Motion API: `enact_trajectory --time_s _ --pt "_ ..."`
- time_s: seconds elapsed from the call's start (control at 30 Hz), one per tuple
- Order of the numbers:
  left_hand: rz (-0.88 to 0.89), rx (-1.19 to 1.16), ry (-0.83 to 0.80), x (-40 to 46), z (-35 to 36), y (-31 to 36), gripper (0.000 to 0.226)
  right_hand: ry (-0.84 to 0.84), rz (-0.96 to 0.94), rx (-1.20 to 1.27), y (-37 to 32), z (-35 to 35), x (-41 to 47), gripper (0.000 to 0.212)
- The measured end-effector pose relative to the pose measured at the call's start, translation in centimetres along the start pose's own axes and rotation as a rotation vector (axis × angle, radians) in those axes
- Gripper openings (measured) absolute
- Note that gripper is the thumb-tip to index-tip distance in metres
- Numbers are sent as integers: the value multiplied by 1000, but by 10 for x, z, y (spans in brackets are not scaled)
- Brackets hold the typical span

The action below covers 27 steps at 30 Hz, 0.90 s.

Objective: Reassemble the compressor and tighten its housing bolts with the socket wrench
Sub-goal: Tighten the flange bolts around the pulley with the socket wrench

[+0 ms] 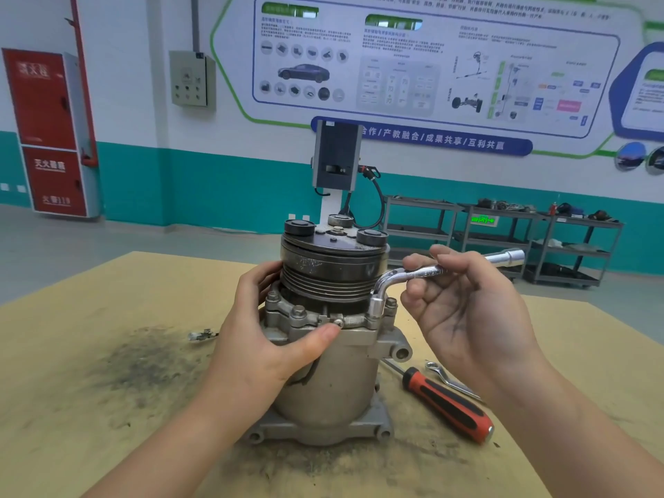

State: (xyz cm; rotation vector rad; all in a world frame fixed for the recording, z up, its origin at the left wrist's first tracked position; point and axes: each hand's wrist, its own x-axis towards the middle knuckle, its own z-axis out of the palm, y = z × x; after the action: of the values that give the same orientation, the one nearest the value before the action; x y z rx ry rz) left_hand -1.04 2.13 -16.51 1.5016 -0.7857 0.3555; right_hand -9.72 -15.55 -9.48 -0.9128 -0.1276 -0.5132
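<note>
Workshop bench topped with tan, grease-smudged board (107, 407); behind it, grey shelf trolleys (503, 239) along a teal-and-white wall. Near the bench centre stands the grey cast-metal compressor with its dark grooved pulley uppermost (334, 372). The left hand (273, 339) wraps the housing, thumb lying along the flange, bracing it. The right hand (467, 310) curls its fingers over the horizontal arm of the chrome L-shaped socket wrench (409, 276); the wrench's short end sits down over a housing bolt on the right of the flange. Two more hex bolts (298, 312) show to the left, seated.

Step in hand, by judgement: tightening the housing bolts, the body apparently already assembled. The next move calls for swinging the handle while the left hand resists rotation, then shifting to the neighbouring bolts.

An orange-and-black-handled screwdriver (449, 404) and a small steel spanner (449, 381) lie beside the base. The trolleys hold dark parts, too distant to identify; no container stands on the bench.
</note>
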Motion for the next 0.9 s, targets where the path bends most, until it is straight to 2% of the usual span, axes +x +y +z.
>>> enact_trajectory --time_s 0.17,0.3,0.4,0.5,0.57,0.67,0.8,0.9 --pt "-4 9 8 0 0 0 68 -10 143 14 -3 -4 6 6" --pt "-2 15 11 0 1 1 68 -3 106 42 2 -5 6 14" --pt "0 14 9 0 1 1 68 10 -1 99 10 -4 3 12" --pt "5 13 17 0 1 0 69 21 -134 51 17 -5 -1 8" --pt "14 19 22 0 1 -1 68 -1 -252 -32 21 -6 -5 22" --pt "32 17 37 1 2 -4 67 -98 -479 -186 24 -5 -13 29" --pt "41 3 58 2 2 -10 69 -215 -741 -459 29 0 -23 21" --pt "43 -3 63 3 1 -12 75 -228 -757 -554 26 2 -25 17"
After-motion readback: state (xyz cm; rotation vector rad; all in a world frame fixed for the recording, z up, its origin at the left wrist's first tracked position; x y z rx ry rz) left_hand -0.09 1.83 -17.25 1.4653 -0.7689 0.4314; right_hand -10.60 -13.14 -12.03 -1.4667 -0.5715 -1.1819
